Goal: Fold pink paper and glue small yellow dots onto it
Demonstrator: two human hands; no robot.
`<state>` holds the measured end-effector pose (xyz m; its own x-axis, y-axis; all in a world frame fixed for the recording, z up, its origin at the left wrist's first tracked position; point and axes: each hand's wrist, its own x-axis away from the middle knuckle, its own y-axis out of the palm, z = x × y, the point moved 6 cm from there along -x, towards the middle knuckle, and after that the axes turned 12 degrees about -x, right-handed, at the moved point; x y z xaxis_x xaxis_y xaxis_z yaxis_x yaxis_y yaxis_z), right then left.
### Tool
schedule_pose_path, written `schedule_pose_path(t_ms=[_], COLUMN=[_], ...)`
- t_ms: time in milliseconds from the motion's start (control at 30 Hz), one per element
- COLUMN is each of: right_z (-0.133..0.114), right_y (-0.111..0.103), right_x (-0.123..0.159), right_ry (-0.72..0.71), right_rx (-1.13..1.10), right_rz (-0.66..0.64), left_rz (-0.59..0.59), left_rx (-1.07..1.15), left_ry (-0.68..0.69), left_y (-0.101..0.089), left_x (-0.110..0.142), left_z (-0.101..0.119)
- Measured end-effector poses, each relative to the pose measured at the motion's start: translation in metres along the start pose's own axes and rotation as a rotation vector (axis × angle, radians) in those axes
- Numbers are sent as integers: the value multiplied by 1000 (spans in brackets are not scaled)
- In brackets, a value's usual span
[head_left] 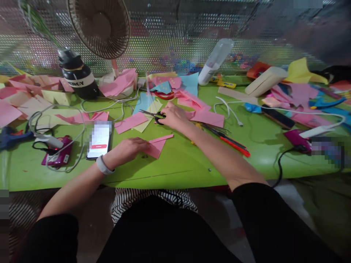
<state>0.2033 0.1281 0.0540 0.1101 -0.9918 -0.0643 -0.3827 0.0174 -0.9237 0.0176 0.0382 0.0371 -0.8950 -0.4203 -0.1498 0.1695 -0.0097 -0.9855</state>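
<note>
My left hand (128, 150), with a light band on the wrist, is closed on the left end of a folded pink paper (157, 147) at the table's front. Its fingertips are partly hidden. Farther back, my right hand (175, 116) has its fingers at the handles of black scissors (150, 113), whose blades point left. Beneath the blades lie a pink paper strip (131, 122) and a pale yellow paper (142, 126). A blue paper (142, 101) rests just behind them.
Left of my left hand lies a lit phone (99, 140). A black bottle (79, 78) and a fan (100, 27) stand behind. A red-handled tool (234, 145) lies under my right forearm. Cables, power strips (59, 153) and paper piles (30, 91) crowd the green table (170, 175).
</note>
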Motion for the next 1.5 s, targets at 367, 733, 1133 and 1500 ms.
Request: schedule_pose_path(t_ms=[367,733,1133,1500], right_z=[1,1,-18,-13], right_y=[18,10,29,33], right_x=[-27,71,107,104], right_ry=[77,-508,-738,-816], right_rx=[-32,-281,-204,-223], right_rz=[-109,-139,-223,-26], left_rz=[16,39,122,219], left_rx=[-27,-41,-95,8], left_ry=[27,-3,-72,-54], left_y=[2,3,9,8], left_x=[-3,-7,-12,-11], left_z=[2,1,-8,-13])
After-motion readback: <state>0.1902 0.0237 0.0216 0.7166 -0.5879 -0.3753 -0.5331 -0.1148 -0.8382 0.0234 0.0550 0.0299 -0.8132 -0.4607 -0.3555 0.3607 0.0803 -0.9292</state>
